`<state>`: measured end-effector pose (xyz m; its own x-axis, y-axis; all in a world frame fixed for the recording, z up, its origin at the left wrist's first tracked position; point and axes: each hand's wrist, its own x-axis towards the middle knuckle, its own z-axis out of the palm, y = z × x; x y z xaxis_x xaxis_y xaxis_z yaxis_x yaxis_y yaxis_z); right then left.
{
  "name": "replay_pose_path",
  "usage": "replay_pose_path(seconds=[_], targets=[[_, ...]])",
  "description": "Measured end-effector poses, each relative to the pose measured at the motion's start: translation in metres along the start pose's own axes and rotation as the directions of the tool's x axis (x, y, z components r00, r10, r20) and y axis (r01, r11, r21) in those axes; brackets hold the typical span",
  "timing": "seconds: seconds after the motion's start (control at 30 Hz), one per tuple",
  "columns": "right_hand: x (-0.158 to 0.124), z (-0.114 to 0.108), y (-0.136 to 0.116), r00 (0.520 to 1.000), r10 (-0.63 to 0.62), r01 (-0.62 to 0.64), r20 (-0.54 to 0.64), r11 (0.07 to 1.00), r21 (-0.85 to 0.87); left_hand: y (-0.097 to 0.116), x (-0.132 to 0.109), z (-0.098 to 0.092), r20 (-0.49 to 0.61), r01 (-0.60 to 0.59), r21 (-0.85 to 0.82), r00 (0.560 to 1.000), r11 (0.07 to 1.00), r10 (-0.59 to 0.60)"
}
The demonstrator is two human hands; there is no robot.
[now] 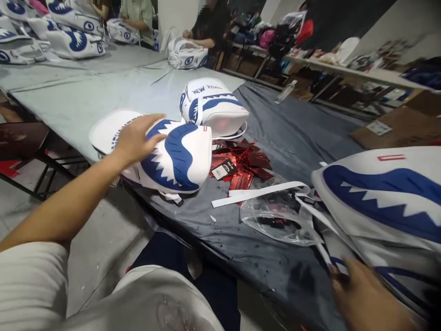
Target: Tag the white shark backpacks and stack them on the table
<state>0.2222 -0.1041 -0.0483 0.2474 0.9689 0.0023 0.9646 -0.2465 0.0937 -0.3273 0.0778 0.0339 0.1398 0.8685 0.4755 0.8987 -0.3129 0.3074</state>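
Observation:
My left hand (138, 140) is open, its fingers spread over the front of a white backpack (203, 158) with a blue shark-mouth pattern, which lies at the table's near edge. Whether the fingertips press on it I cannot tell. At the lower right, my right hand (368, 294) is blurred by motion beside the larger-looking shark-mouth backpack (379, 172). A white strap (319, 214) runs down to its fingers, but their grip is unclear. Between the backpacks lie red shiny tags (241, 158), a black-and-white tag (223, 170) and a clear plastic bag (275, 230).
Another white backpack (220, 108) stands just behind the left one. Several more backpacks (77, 41) crowd the far left table, where people work. A clear bottle (285, 92) lies toward the far edge, and a cardboard box (399, 122) sits at right.

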Motion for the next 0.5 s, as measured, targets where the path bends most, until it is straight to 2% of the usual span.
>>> replay_pose_path(seconds=[0.03,0.07,0.1,0.13,0.17,0.2,0.23,0.27,0.33,0.4,0.5], targets=[[-0.005,0.006,-0.011,0.997,0.066,-0.069,0.044,0.993,0.091,-0.015,-0.001,-0.01,0.043,0.093,0.03,0.995,0.995,-0.094],[-0.01,0.012,-0.024,0.988,0.104,-0.125,0.115,0.972,0.197,-0.028,-0.005,-0.015,0.146,0.156,0.06,0.976,0.986,-0.164],[-0.015,0.019,-0.038,0.975,0.099,-0.157,0.2,0.94,0.302,-0.038,-0.013,-0.014,0.309,0.174,0.082,0.931,0.981,-0.191],[-0.021,0.027,-0.053,0.962,0.04,-0.149,0.269,0.906,0.397,-0.044,-0.026,-0.008,0.45,0.131,0.068,0.881,0.989,-0.147],[-0.026,0.034,-0.068,0.95,-0.037,-0.123,0.311,0.871,0.477,-0.046,-0.041,0.002,0.542,0.018,0.055,0.839,0.998,-0.045],[-0.031,0.041,-0.084,0.938,-0.115,-0.085,0.327,0.839,0.537,-0.046,-0.058,0.015,0.525,-0.08,0.104,0.851,0.991,0.014],[-0.035,0.047,-0.099,0.926,-0.185,-0.041,0.329,0.817,0.575,-0.044,-0.075,0.029,0.456,-0.136,0.188,0.889,0.973,0.036],[-0.039,0.051,-0.112,0.916,-0.236,-0.002,0.325,0.807,0.59,-0.042,-0.09,0.043,0.396,-0.166,0.255,0.917,0.952,0.054],[-0.046,0.053,-0.133,0.903,-0.292,0.061,0.315,0.813,0.579,-0.04,-0.111,0.062,0.314,-0.2,0.323,0.945,0.925,0.095],[-0.052,0.049,-0.14,0.905,-0.301,0.094,0.301,0.831,0.548,-0.039,-0.118,0.068,0.272,-0.222,0.331,0.953,0.917,0.132],[-0.062,0.042,-0.128,0.937,-0.256,0.098,0.24,0.848,0.52,-0.028,-0.109,0.054,0.224,-0.201,0.328,0.966,0.923,0.131]])
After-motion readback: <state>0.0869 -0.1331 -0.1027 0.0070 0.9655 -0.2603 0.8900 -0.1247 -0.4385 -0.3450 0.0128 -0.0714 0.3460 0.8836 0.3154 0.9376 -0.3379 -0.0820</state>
